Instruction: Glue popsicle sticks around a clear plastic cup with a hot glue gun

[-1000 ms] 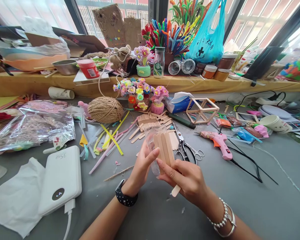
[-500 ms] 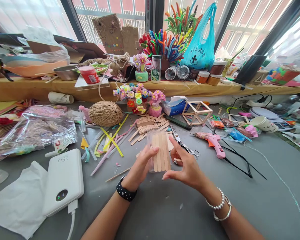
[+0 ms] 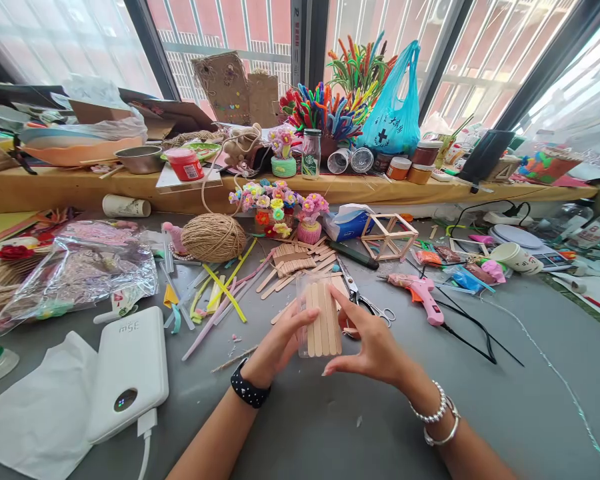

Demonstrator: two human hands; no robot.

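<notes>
In the middle of the head view, my left hand (image 3: 280, 340) grips a clear plastic piece (image 3: 303, 343) with a row of several wooden craft sticks (image 3: 324, 323) lying side by side on it. Its thumb presses on the leftmost sticks. On the other side, my right hand (image 3: 373, 340) has thumb and index finger spread wide. The index fingertip rests at the upper right end of the row, while the thumb stays apart from it. The other fingers curl partly out of sight, and whether they hold anything is unclear. Scissors (image 3: 363, 300) lie just behind the right hand.
Loose craft sticks (image 3: 293, 260) lie beyond my hands, with a twine ball (image 3: 214, 237) behind left. A wooden stick cube frame (image 3: 389, 237) and pink glue gun (image 3: 420, 293) sit to the right. A white power bank (image 3: 130, 373) and tissue (image 3: 40, 407) occupy the left.
The view has tilted up slightly, so the scene sits lower. My right index fingertip has come in against the top of the stick row; my left hand keeps its grip.
</notes>
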